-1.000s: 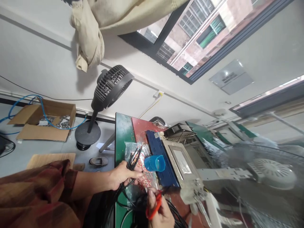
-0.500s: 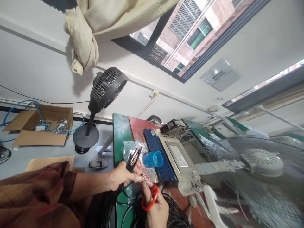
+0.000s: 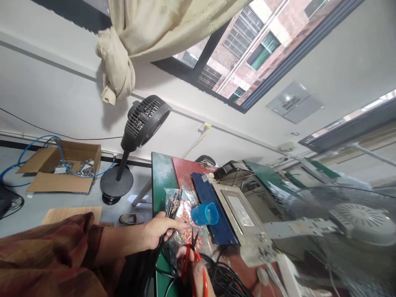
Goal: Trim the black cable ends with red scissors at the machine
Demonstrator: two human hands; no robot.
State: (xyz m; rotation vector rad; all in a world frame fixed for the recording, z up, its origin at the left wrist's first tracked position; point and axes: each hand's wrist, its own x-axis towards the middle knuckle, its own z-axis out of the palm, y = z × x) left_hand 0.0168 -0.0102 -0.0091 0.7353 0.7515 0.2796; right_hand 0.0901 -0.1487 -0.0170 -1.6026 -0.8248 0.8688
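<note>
While your left hand (image 3: pixel 161 231) is wrapped around a bundle of black wires (image 3: pixel 171 208), fingers pressed closed on them, their stripped ends fan out above your knuckles over the clear plastic bag (image 3: pixel 182 210) lying on the green and red table (image 3: pixel 161 173). Your right hand (image 3: pixel 198 276) sits low at the bottom edge, curled through the handles of the red-handled scissors (image 3: pixel 193 258), whose dark blades point up toward the wires and stand slightly parted, just beside your left fingertips; the hand is partly cut off by the picture's edge, but its grip on the handles is plain. More black cable (image 3: pixel 225 280) lies coiled to the right of that hand. A blue plastic cup (image 3: pixel 202 214) lies tipped on its side near the bag, touching the dark blue tray (image 3: pixel 213 222). Beyond them stands a grey machine (image 3: pixel 241 210). On the floor to the left are a black pedestal fan (image 3: pixel 139 132) and an open cardboard box (image 3: pixel 62 169).
</note>
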